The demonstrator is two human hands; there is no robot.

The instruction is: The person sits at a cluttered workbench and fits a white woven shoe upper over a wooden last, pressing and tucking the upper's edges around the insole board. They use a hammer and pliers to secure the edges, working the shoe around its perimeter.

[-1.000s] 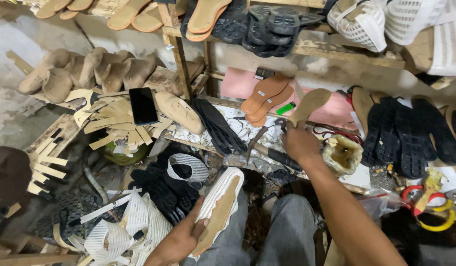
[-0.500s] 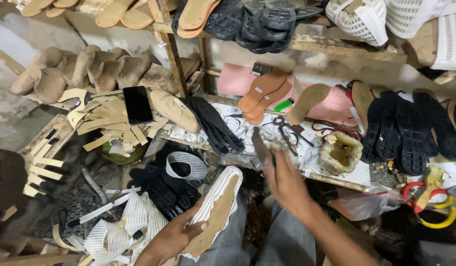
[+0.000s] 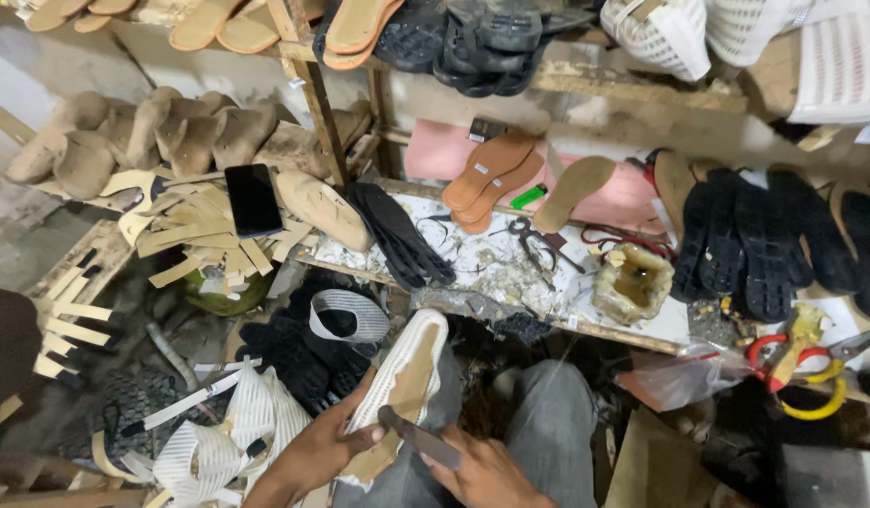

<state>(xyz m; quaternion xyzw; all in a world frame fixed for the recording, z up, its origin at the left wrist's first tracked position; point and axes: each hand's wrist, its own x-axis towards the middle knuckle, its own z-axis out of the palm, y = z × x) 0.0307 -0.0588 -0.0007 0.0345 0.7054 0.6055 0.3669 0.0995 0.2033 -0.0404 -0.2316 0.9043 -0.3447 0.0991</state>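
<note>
Got the white woven shoe upper (image 3: pixel 397 386) propped on my lap, left hand (image 3: pixel 322 452) wrapped round its edge to steady it, while my right hand (image 3: pixel 482 475) pinches a flat blade tool (image 3: pixel 419 437) against the tan insole.

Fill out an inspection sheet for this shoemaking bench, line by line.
Surface: stained, glue-spattered white bench top.
Job's things: white woven shoe upper with tan insole across the lap; dark flat blade laid against it.
Clutter: black scissors, green lighter, crusted glue pot, black phone, tan and black soles.
Hands: left hand grips the shoe; right hand holds the blade.
Cables: nothing seen.
Surroundings: wooden shelves stacked with soles.
</note>
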